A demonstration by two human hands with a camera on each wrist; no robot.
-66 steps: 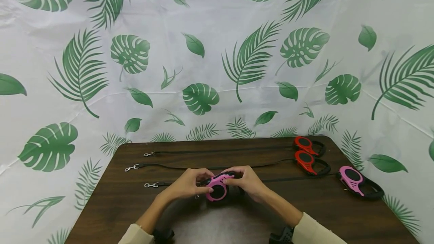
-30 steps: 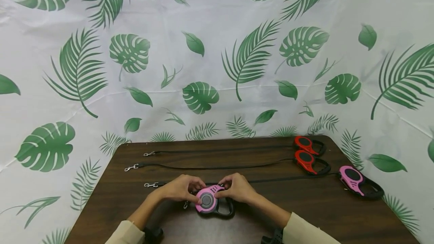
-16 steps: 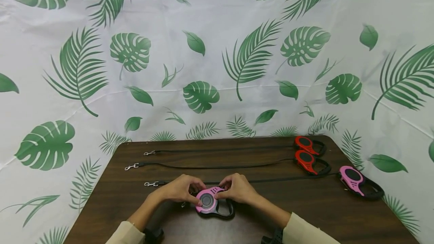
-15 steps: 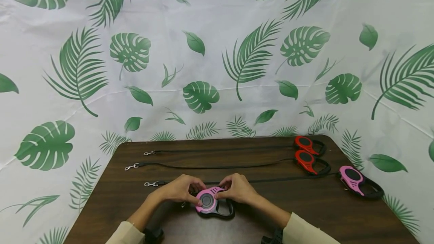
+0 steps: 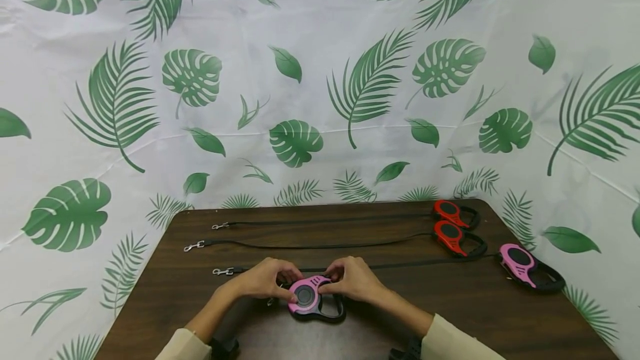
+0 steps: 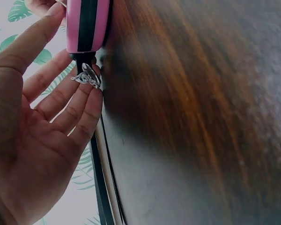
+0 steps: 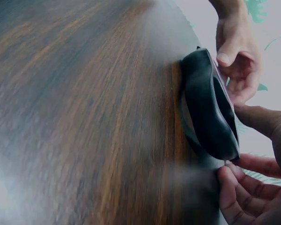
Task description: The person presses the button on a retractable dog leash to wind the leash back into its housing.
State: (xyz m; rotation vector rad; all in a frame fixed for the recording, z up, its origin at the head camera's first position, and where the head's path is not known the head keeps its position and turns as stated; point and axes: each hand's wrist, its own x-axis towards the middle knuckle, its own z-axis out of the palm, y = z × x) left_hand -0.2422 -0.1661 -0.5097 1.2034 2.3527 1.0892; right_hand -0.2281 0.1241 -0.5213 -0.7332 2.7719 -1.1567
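Note:
A pink and black retractable dog leash (image 5: 305,296) lies between both hands near the table's front middle, its loop handle pointing right. My left hand (image 5: 264,278) holds the round end, thumb on the front disc and fingers at the far side. Its small metal snap hook (image 6: 88,77) hangs by the left fingers in the left wrist view. My right hand (image 5: 354,280) pinches the leash where body meets handle, thumb on the pink shell. In the right wrist view the black handle (image 7: 203,103) shows edge-on; the right fingertips are close to its end.
Two red retractable leashes (image 5: 448,213) and another pink one (image 5: 520,264) lie along the right side of the dark wooden table (image 5: 165,304). Their black cords stretch left across it, ending in metal snap hooks (image 5: 194,246). A leaf-print cloth (image 5: 300,182) hangs behind.
Since the earliest frame, both hands have turned the held leash so its disc faces up and its handle points right, shifting it slightly left. Over the last half second it has hardly moved.

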